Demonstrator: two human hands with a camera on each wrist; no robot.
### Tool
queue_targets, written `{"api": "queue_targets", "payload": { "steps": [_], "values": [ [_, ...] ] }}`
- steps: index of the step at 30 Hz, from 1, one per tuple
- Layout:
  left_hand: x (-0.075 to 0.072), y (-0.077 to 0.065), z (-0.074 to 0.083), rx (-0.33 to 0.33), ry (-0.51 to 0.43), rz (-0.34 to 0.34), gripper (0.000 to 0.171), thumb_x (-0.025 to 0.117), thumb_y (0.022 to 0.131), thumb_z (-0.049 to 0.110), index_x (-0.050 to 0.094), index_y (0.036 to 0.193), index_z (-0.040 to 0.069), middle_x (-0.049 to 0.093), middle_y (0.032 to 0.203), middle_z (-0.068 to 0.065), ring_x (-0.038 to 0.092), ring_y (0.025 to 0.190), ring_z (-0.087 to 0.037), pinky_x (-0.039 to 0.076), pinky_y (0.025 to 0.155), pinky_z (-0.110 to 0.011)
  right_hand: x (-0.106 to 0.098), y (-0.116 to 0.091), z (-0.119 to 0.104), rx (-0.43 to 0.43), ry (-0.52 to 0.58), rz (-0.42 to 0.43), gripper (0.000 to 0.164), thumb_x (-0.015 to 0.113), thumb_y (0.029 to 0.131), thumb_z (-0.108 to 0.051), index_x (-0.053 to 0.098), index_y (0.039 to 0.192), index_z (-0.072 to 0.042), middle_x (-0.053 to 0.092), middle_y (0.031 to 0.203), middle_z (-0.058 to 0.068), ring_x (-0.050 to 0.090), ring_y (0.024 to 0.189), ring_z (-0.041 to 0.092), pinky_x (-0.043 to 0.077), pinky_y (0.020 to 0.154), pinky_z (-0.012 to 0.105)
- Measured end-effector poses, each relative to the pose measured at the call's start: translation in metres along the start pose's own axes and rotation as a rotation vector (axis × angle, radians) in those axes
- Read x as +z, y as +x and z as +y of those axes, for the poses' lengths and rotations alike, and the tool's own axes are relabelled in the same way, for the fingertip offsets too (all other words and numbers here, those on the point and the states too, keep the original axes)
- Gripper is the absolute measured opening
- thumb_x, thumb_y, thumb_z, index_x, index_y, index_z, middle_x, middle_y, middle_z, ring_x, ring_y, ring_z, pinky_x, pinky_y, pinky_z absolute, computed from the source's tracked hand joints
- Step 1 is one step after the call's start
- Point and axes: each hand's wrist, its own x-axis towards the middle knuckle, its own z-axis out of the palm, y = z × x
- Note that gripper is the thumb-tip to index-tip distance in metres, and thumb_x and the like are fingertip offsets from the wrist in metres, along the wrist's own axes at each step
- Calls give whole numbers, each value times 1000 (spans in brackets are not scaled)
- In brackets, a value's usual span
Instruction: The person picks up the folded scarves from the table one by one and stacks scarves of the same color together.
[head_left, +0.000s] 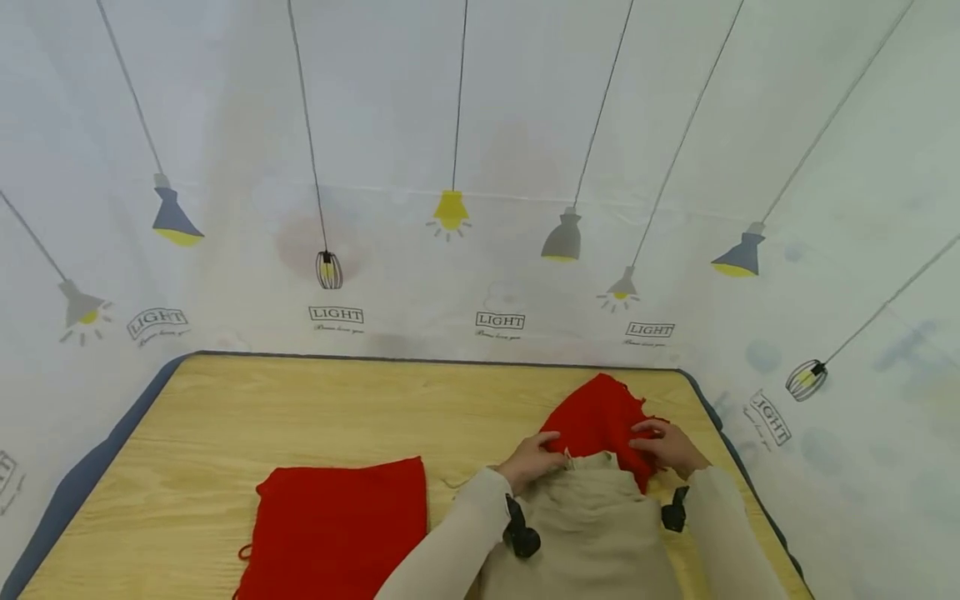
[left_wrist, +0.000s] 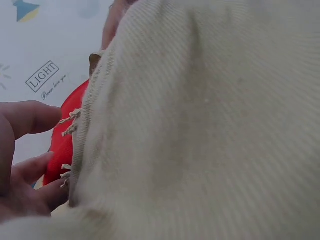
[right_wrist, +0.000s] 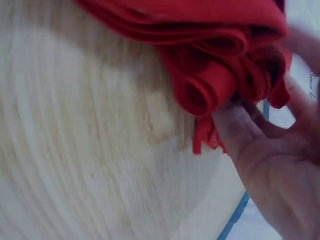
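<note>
A folded red scarf [head_left: 596, 417] with a fringed edge lies at the right of the table, partly under a beige fringed cloth [head_left: 592, 533]. My right hand [head_left: 673, 448] grips the scarf's right side. In the right wrist view its thumb is tucked under the rolled red layers [right_wrist: 200, 90], with fingers on the far side. My left hand [head_left: 531, 461] is at the scarf's left side, by the beige cloth's top edge. Its fingers [left_wrist: 35, 117] are spread and fairly straight beside the beige fringe [left_wrist: 67, 131]. The beige cloth hides much of the left wrist view.
Another folded red cloth [head_left: 337, 533] lies on the wood-grain table [head_left: 315, 408] to the left. A dark edge band [head_left: 420, 360] borders the table. Behind it hangs a white wall covering [head_left: 390, 275] printed with lamps.
</note>
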Motion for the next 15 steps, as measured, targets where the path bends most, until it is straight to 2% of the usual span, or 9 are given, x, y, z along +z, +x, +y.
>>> {"api": "queue_targets", "payload": {
  "steps": [2,4,6,8,11,13,15],
  "values": [
    [0,1,-1,7,-33,3,60,68,82,11,49,139,8,58,120,-13,55,101,-19,46,90,-34,1,2,3,0,5,30,39,63,87,-6,52,120,11,60,105,21,55,70,14,49,61,27],
    [0,1,-2,17,-52,12,60,69,81,10,49,138,8,61,111,-10,55,90,-15,48,82,-30,1,3,4,-15,-25,50,35,60,84,0,52,115,13,60,97,21,56,68,19,50,62,31],
    [-1,1,-3,30,-59,34,59,69,81,9,50,138,8,62,108,-9,55,85,-13,47,77,-28,2,5,4,-30,-122,89,34,61,82,-2,53,113,10,57,103,25,57,77,28,50,66,36],
    [-3,1,-4,38,-33,64,58,67,82,10,51,138,9,62,110,-7,55,85,-13,46,74,-27,3,6,1,-32,-240,143,35,63,81,-8,54,112,6,48,119,32,53,96,43,49,77,49],
    [-6,0,-2,39,12,104,58,66,81,11,51,137,10,61,115,-7,55,90,-14,45,73,-27,4,8,-3,-40,-380,192,38,64,79,-12,56,112,4,28,139,37,32,120,58,37,89,67],
    [-8,-1,0,42,53,125,59,66,80,10,52,137,10,61,120,-9,56,98,-17,46,77,-29,3,8,-4,-62,-377,170,38,63,80,-11,55,113,5,27,141,37,28,124,59,33,92,70],
    [-8,0,1,52,98,146,60,66,78,10,53,136,10,59,124,-12,56,106,-21,47,83,-33,3,7,-3,-112,-335,134,37,63,81,-7,53,113,8,34,137,36,34,123,56,36,93,64]
  ]
}}
